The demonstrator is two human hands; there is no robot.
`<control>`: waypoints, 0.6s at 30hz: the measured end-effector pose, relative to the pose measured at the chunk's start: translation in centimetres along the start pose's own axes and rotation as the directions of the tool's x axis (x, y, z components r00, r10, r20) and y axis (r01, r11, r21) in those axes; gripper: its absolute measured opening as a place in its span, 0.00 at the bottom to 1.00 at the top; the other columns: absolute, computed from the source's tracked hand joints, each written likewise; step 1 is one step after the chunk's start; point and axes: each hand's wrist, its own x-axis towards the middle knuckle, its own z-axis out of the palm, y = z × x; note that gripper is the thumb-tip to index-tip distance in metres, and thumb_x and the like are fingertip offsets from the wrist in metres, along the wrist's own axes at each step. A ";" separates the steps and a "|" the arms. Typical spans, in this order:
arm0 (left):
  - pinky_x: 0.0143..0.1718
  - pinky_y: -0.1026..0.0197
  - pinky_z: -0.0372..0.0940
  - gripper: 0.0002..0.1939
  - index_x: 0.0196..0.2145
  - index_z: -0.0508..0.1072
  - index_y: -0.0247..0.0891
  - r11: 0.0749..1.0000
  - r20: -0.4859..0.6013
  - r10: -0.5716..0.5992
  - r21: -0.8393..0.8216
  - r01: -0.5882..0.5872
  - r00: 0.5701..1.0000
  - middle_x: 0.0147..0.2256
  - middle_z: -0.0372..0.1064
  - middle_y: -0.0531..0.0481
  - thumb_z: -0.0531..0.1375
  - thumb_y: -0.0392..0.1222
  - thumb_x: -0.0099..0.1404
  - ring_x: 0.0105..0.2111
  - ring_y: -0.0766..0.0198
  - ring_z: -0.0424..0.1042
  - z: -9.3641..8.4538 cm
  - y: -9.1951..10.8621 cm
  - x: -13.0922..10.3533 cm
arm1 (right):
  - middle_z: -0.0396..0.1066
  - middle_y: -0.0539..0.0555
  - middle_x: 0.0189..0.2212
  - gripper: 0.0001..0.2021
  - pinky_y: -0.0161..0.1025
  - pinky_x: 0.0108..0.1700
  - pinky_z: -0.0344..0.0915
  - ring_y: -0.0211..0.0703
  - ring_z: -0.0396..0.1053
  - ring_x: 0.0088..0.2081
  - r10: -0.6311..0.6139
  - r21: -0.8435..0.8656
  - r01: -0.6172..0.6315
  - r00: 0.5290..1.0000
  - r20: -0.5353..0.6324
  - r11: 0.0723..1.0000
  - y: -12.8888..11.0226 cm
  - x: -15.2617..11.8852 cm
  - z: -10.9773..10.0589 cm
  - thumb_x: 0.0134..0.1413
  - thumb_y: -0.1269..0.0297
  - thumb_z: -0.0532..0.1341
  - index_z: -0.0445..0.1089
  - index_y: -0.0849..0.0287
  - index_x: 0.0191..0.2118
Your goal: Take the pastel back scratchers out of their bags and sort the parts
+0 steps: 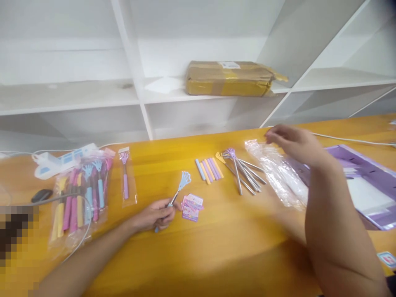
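– Left side?
– With the left grip (161, 214), wrapped around the blue scratcher (185, 180), just beside the cards (192, 208), over the tabletop (204, 255).
– Right side?
– Near the clear bags (281, 175) with the right grip (289, 142); too blurry to tell if pinching any.
– What to watch for?
– Maybe dropping the scratcher, from a loose hold; maybe tearing a bag, from pulling too hard.
– Anything to read?
– No: too tiny on the cards, too blurry on the sticker (386, 259).

Single head-worn view, from above the near side of the orange-brown wooden table (229, 251), facing forward and down across it, fairly close to its top, white open-celled shelving (167, 45) beyond the table
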 end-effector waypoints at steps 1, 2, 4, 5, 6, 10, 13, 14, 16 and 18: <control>0.20 0.68 0.44 0.22 0.49 0.68 0.37 1.000 0.006 0.004 0.005 -0.004 1.000 0.26 0.54 0.60 0.63 0.60 0.73 0.19 0.74 0.43 0.0 -0.1 0.0 | 0.76 0.57 0.34 0.12 0.40 0.40 0.63 0.40 0.70 0.34 -0.117 0.152 0.093 0.981 0.154 0.984 -2.0 -0.9 1.2 0.69 0.56 0.64 0.76 0.59 0.38; 0.20 0.67 0.44 0.22 0.49 0.68 0.38 1.000 0.014 0.000 0.023 0.000 1.000 0.26 0.53 0.61 0.63 0.60 0.73 0.19 0.73 0.44 0.0 0.0 -0.1 | 0.74 0.54 0.31 0.15 0.39 0.37 0.63 0.40 0.69 0.31 -0.272 0.281 0.189 0.916 0.295 0.941 -4.0 -2.1 2.8 0.67 0.52 0.66 0.75 0.59 0.35; 0.22 0.67 0.45 0.22 0.47 0.67 0.38 0.992 0.018 -0.017 0.122 0.014 1.000 0.27 0.52 0.60 0.61 0.62 0.74 0.21 0.72 0.46 0.6 0.3 -0.3 | 0.72 0.51 0.28 0.17 0.37 0.33 0.61 0.38 0.66 0.29 -0.530 0.460 0.311 0.692 0.491 0.832 -8.0 -5.3 7.0 0.65 0.48 0.67 0.75 0.57 0.32; 0.24 0.66 0.47 0.22 0.46 0.68 0.38 0.977 0.010 -0.014 0.212 0.011 1.000 0.28 0.53 0.59 0.62 0.61 0.74 0.23 0.71 0.49 1.1 0.5 -0.4 | 0.70 0.50 0.27 0.18 0.37 0.31 0.59 0.37 0.64 0.27 -0.609 0.526 0.334 0.588 0.532 0.782 -9.8 -7.2 9.3 0.66 0.48 0.66 0.74 0.57 0.30; 0.26 0.66 0.49 0.20 0.44 0.68 0.38 0.945 0.002 -0.008 0.326 0.007 1.000 0.29 0.55 0.57 0.63 0.59 0.73 0.24 0.70 0.52 1.8 0.7 -0.6 | 0.70 0.49 0.26 0.18 0.36 0.31 0.59 0.37 0.63 0.27 -0.663 0.599 0.318 0.524 0.534 0.735 -11.2 -9.2 11.7 0.67 0.49 0.65 0.73 0.56 0.30; 0.29 0.64 0.51 0.10 0.31 0.65 0.39 0.648 -0.022 0.025 0.761 0.001 0.999 0.26 0.57 0.57 0.64 0.39 0.68 0.26 0.68 0.57 4.6 0.0 -1.1 | 0.59 0.46 0.20 0.24 0.37 0.28 0.56 0.36 0.57 0.23 -0.708 0.776 0.176 0.565 0.423 0.605 -13.7 -16.3 19.0 0.74 0.52 0.54 0.60 0.56 0.25; 0.27 0.63 0.48 0.13 0.27 0.62 0.40 0.398 -0.096 0.155 0.917 0.027 0.983 0.23 0.59 0.56 0.61 0.32 0.65 0.22 0.67 0.58 5.1 -1.9 -1.1 | 0.55 0.47 0.20 0.23 0.39 0.27 0.55 0.38 0.56 0.23 -0.700 0.804 0.153 0.601 0.386 0.575 -13.0 -18.3 21.3 0.74 0.53 0.51 0.54 0.54 0.25; 0.27 0.62 0.47 0.12 0.27 0.63 0.40 0.315 -0.108 0.221 0.949 0.034 0.969 0.23 0.61 0.55 0.62 0.32 0.65 0.22 0.66 0.58 4.8 -2.4 -1.0 | 0.56 0.47 0.21 0.22 0.40 0.28 0.56 0.39 0.58 0.23 -0.706 0.809 0.154 0.596 0.383 0.568 -12.7 -18.4 21.6 0.74 0.53 0.51 0.55 0.54 0.26; 0.27 0.61 0.44 0.10 0.29 0.67 0.41 0.159 -0.091 0.343 0.987 0.037 0.935 0.24 0.64 0.53 0.62 0.34 0.68 0.21 0.63 0.58 3.9 -2.9 -0.9 | 0.58 0.47 0.22 0.19 0.41 0.28 0.57 0.41 0.59 0.23 -0.713 0.809 0.174 0.596 0.368 0.562 -12.3 -18.1 21.9 0.73 0.54 0.51 0.56 0.53 0.28; 0.27 0.61 0.43 0.11 0.29 0.68 0.41 0.032 -0.033 0.415 0.999 0.022 0.909 0.23 0.65 0.51 0.63 0.38 0.71 0.20 0.63 0.57 2.9 -2.7 -0.7 | 0.58 0.48 0.22 0.18 0.42 0.29 0.56 0.41 0.59 0.24 -0.713 0.785 0.231 0.611 0.342 0.575 -12.2 -17.7 22.0 0.73 0.56 0.51 0.55 0.53 0.29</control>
